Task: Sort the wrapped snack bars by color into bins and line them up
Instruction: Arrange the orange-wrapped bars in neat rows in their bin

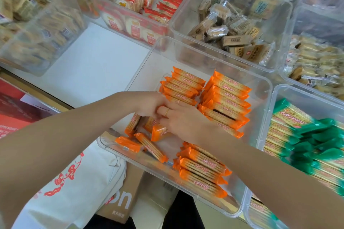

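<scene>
Both hands meet over loose orange bars [149, 143] in clear bin [186, 46]; left hand [149, 105] and right hand [183, 117] curled, grip contents hidden

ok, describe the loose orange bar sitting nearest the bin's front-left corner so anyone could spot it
Find the clear bin of orange bars, left of the green-bar bin. At its near-left corner one orange bar lies flat and askew, below the joined hands, unlike the neat rows behind.

I see a flat white tabletop [89, 65] in soft bright light. Below its edge sits a brown cardboard box [128, 191] and a red printed box [16, 109].
</scene>
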